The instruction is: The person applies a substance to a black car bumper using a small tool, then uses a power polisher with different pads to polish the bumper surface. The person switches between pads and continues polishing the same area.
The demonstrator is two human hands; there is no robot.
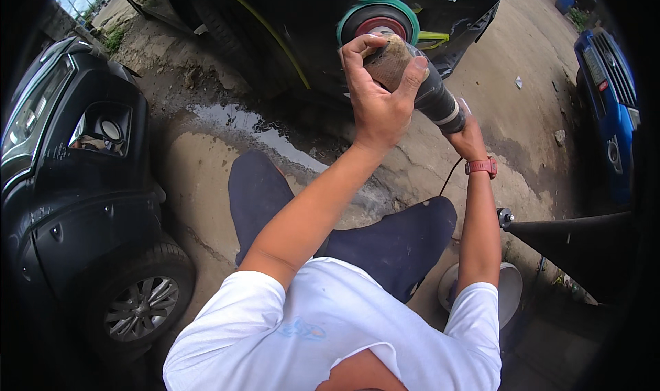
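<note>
Ground (515, 126), white bucket (510, 293), gripped polisher (434, 97)

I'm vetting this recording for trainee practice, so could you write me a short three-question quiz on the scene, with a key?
1. Which is nearer the round pad of the power tool: the left grip or the right grip?
2. True or false: the red watch is worn on the left wrist.
3. What colour is the outer edge of the round pad? A) white B) green C) orange

Key:
1. The left grip; the right grip is at the rear end of the power tool.
2. False; it is on the right wrist.
3. B
</note>
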